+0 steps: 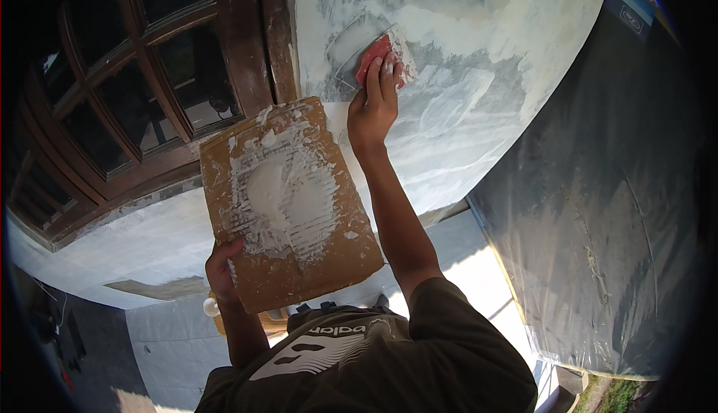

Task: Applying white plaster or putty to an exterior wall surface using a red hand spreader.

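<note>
My left hand (223, 269) grips the lower left edge of a brown cardboard sheet (336, 254), thumb on top and the other fingers hidden beneath. White putty (280, 192) is smeared thickly over the middle of the cardboard. Up at the wall, my right hand (376, 106) is closed on a red putty scraper (373, 57), fingers pressed on its face. White putty clings to the scraper's right side and to my fingertips. The scraper lies against the wall (456, 103), which carries patchy white coats over grey.
A brown wooden window frame (161, 32) with dark panes borders the wall on the left. Dark plastic sheeting (576, 211) hangs on the right. Below are pale floor tiles (168, 346) and a partly hidden yellowish object (275, 325) behind my left forearm.
</note>
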`<action>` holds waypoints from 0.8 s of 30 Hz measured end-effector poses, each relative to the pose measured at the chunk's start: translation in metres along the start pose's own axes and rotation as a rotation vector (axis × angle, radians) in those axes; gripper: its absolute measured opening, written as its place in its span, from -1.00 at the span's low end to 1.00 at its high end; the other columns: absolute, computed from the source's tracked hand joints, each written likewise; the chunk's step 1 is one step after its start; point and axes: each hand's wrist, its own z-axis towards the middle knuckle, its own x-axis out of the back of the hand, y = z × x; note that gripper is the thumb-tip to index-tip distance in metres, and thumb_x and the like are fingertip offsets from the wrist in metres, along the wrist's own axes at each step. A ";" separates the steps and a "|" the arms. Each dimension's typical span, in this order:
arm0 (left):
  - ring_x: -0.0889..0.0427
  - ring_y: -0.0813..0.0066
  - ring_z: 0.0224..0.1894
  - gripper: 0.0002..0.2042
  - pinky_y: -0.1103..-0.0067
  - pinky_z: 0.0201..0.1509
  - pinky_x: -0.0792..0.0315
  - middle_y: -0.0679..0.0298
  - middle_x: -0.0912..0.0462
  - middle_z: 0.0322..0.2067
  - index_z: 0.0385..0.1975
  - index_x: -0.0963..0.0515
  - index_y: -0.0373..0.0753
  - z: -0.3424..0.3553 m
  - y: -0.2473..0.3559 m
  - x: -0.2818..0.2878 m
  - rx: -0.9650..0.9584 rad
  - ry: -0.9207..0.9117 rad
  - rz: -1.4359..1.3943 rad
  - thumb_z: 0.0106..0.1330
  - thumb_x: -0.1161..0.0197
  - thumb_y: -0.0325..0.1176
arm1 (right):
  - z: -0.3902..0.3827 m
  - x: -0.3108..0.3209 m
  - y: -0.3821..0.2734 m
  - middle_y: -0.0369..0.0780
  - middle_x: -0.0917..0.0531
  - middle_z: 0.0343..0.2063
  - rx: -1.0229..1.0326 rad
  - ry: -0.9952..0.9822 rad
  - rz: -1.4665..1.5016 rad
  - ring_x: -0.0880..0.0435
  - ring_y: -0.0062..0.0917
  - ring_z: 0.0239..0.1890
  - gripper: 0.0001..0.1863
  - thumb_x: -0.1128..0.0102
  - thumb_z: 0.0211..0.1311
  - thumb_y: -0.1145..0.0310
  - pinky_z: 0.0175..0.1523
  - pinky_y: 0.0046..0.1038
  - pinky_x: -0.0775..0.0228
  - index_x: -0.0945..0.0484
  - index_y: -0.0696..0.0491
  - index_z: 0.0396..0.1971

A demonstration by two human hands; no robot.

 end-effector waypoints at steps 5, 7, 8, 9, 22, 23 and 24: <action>-0.51 0.23 -0.01 -0.55 0.38 0.11 -0.37 0.10 -0.51 -0.05 0.08 -0.32 -0.37 -0.004 0.005 0.002 0.006 0.001 0.007 0.14 0.01 -0.42 | -0.015 0.002 -0.016 0.11 -0.36 0.10 -0.024 -0.023 0.016 -0.27 0.08 0.18 -0.45 0.07 -0.05 0.77 0.23 -0.18 -0.20 -0.38 0.21 0.06; -0.51 0.25 -0.02 -0.56 0.40 0.09 -0.37 0.12 -0.51 -0.07 0.07 -0.33 -0.36 -0.003 0.005 -0.001 0.021 0.002 0.013 0.13 0.00 -0.44 | -0.023 -0.003 -0.016 0.11 -0.36 0.10 0.002 -0.013 0.019 -0.29 0.08 0.17 -0.46 0.08 -0.05 0.76 0.22 -0.19 -0.21 -0.39 0.21 0.05; -0.51 0.25 -0.02 -0.56 0.40 0.09 -0.37 0.12 -0.51 -0.07 0.07 -0.32 -0.36 -0.003 0.004 -0.005 0.022 -0.012 -0.003 0.13 0.00 -0.44 | -0.027 -0.005 -0.014 0.11 -0.36 0.10 0.026 -0.003 0.026 -0.30 0.07 0.16 -0.46 0.08 -0.06 0.76 0.22 -0.19 -0.22 -0.40 0.20 0.04; -0.51 0.25 -0.03 -0.56 0.40 0.09 -0.37 0.12 -0.51 -0.07 0.08 -0.32 -0.36 -0.004 0.005 -0.007 0.018 -0.021 -0.016 0.13 0.00 -0.44 | -0.031 -0.005 -0.018 0.10 -0.38 0.08 0.036 -0.017 0.021 -0.31 0.06 0.16 -0.49 0.08 -0.04 0.74 0.20 -0.19 -0.25 -0.41 0.22 0.02; -0.50 0.26 -0.02 -0.55 0.42 0.09 -0.36 0.12 -0.50 -0.05 0.08 -0.31 -0.37 0.004 0.006 -0.020 -0.042 -0.031 0.004 0.14 0.01 -0.43 | -0.083 0.028 -0.019 -0.02 -0.43 0.07 -0.031 -0.270 0.193 -0.36 -0.04 0.16 -0.48 0.02 0.02 0.74 0.16 -0.25 -0.32 -0.41 0.12 0.06; -0.50 0.26 -0.02 -0.55 0.42 0.09 -0.36 0.12 -0.50 -0.05 0.08 -0.31 -0.37 0.004 0.005 -0.020 -0.036 -0.030 0.008 0.15 0.01 -0.43 | -0.082 0.038 -0.014 0.01 -0.45 0.05 -0.061 -0.284 0.249 -0.36 -0.04 0.15 -0.47 0.06 0.01 0.77 0.18 -0.24 -0.28 -0.40 0.15 0.07; -0.50 0.26 -0.02 -0.56 0.42 0.09 -0.36 0.12 -0.50 -0.05 0.08 -0.31 -0.38 0.004 0.003 -0.022 -0.025 -0.038 0.008 0.15 0.01 -0.43 | -0.076 0.048 -0.006 0.03 -0.46 0.04 -0.087 -0.294 0.296 -0.37 -0.05 0.15 -0.46 0.11 0.00 0.80 0.21 -0.22 -0.24 -0.40 0.17 0.07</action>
